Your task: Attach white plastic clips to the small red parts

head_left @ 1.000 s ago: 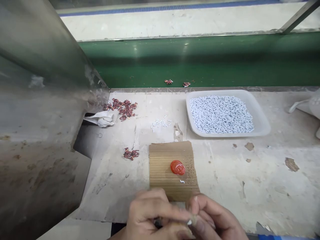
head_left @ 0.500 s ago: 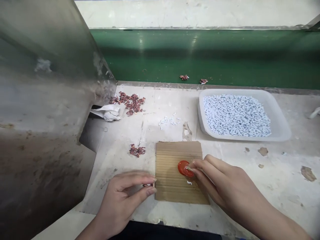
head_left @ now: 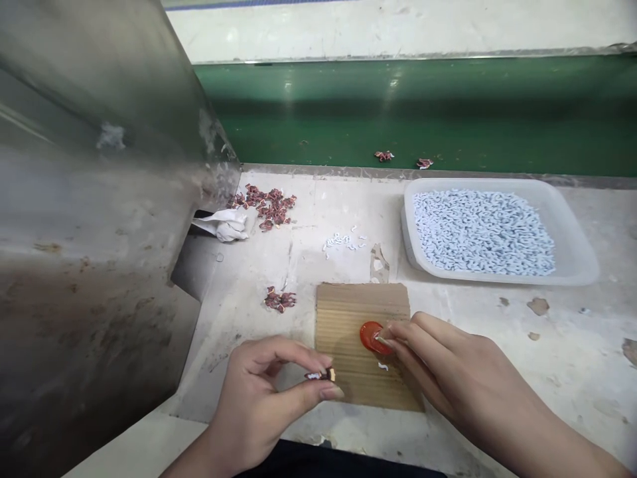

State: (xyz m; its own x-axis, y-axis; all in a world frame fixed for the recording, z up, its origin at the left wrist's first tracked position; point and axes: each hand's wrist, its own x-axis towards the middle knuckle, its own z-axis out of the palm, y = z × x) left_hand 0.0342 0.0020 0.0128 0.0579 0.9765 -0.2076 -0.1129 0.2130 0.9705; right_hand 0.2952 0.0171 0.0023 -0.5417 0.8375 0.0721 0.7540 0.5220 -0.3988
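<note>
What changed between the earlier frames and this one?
The hands, together by the near edge of the cardboard a second ago, have parted: the left hand moved left, a small brown piece now visible in its pinch; the right hand went forward to the red disc. The loose white piece and the tub stayed put.

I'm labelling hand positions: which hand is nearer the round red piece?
Right. The right hand is at the right side of the round red piece; the left hand is apart, lower left.
</note>
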